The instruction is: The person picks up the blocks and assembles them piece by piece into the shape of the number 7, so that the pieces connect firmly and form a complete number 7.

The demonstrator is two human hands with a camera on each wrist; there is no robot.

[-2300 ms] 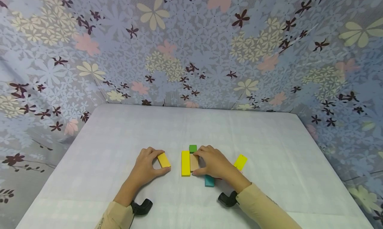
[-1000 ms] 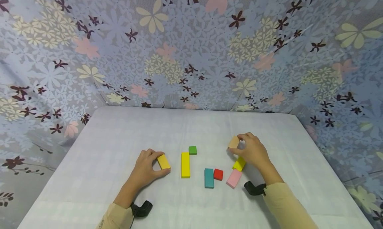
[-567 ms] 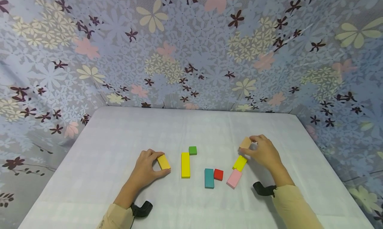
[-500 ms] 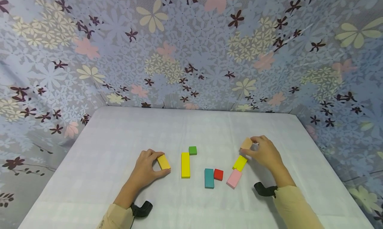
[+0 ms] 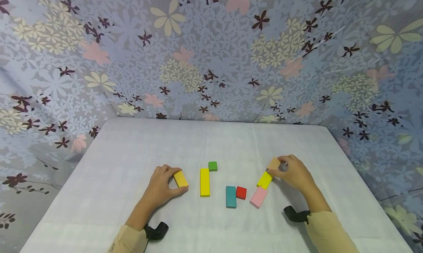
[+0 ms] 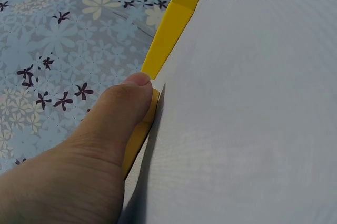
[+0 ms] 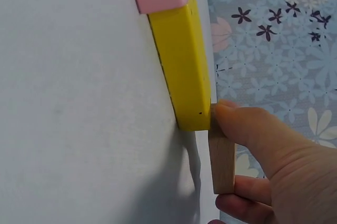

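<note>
In the head view my right hand [image 5: 296, 173] pinches a plain wooden block [image 5: 273, 164] between thumb and fingers. That block's near end is right at the far end of a short yellow block [image 5: 264, 180], which continues into a pink block [image 5: 259, 197] in a slanting row. The right wrist view shows the wooden block [image 7: 223, 153] upright beside the end of the yellow block [image 7: 181, 68]. On the left, my left hand [image 5: 160, 183] grips an orange-yellow block [image 5: 180, 179] at both ends; in the left wrist view the thumb [image 6: 118, 110] covers part of it.
A long yellow block [image 5: 205, 182] lies mid-table, with a small green block [image 5: 213, 166] at its far right corner. Nearer the right stand a teal block [image 5: 231, 197] and a red block [image 5: 241, 192] side by side. Flowered cloth [image 5: 211, 54] hangs behind the white table [image 5: 148, 143].
My right hand has carried the wooden block from beside the long yellow block rightward, then lowered it toward me to the short yellow block's far end. My left hand stays in place.
</note>
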